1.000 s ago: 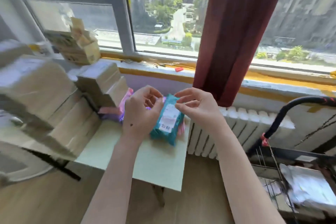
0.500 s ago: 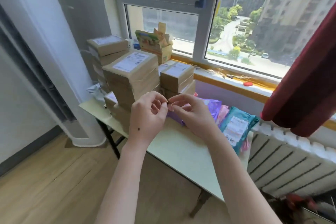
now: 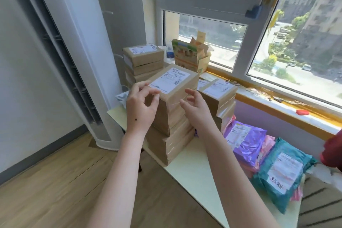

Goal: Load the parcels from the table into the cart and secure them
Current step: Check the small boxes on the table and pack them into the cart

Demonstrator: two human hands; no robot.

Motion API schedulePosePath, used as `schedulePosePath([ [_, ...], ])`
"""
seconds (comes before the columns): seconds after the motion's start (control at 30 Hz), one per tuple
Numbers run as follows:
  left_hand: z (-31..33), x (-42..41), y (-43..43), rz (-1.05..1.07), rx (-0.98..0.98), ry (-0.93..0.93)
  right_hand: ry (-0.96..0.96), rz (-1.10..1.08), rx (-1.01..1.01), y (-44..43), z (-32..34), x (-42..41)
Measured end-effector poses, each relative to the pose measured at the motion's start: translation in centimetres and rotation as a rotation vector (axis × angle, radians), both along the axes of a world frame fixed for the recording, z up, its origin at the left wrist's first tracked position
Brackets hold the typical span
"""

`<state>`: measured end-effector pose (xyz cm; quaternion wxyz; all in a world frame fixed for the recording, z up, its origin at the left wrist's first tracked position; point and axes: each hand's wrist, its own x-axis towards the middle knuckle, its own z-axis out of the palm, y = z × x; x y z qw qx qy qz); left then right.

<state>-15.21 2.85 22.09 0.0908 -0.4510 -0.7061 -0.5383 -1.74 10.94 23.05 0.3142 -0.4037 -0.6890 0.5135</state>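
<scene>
At the near corners of the top box (image 3: 174,81), the left hand (image 3: 140,111) curls its fingers (image 3: 148,89) over the left edge; whether they grip it is unclear. The right hand (image 3: 197,112) is loosely spread beside the right face, holding nothing. A shorter stack (image 3: 218,92) crowds that side. The box tops a tall stack (image 3: 172,135) on the table (image 3: 194,170), with a purple bag (image 3: 246,139) and a teal bag (image 3: 283,172) further right.

The stacked brown cardboard boxes (image 3: 177,98) look matt and bear smooth white paper labels (image 3: 169,79), the purple plastic mailer bag (image 3: 246,144) is glossy and crinkled, the teal plastic mailer bag (image 3: 268,181) has a duller sheen, the pale green table top (image 3: 194,168) is smooth, and the light wood-grain floor (image 3: 55,181) is matt.
</scene>
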Motion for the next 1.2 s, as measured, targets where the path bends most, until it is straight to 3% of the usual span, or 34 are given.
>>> schedulePosePath([
  [0.17, -1.1, -3.1, 1.4, 0.008, -0.064, -0.239, 0.066, -0.054, -0.145, 1.5, -1.1, -3.0],
  [0.37, -1.9, -6.9, 3.0, -0.215, -0.15, -0.813, 0.082, -0.106, -0.231, 1.7, -2.3, -5.2],
  [0.53, -2.9, -9.5, 4.6, -0.433, -0.282, -1.015, 0.077, -0.175, -0.238, 1.3, -2.6, -6.5],
  [0.8, -3.4, -11.0, 5.8, -0.615, -0.332, -0.94, 0.127, -0.252, -0.238, 0.7, -3.0, -7.9],
  [0.93, -2.2, -10.9, 5.5, -0.713, -0.294, -0.853, 0.14, -0.319, -0.094, -0.3, -2.3, -8.3],
  [1.2, 1.2, -8.5, 4.0, -0.921, -0.198, -0.802, 0.328, -0.374, -0.022, -3.4, 0.6, -3.6],
])
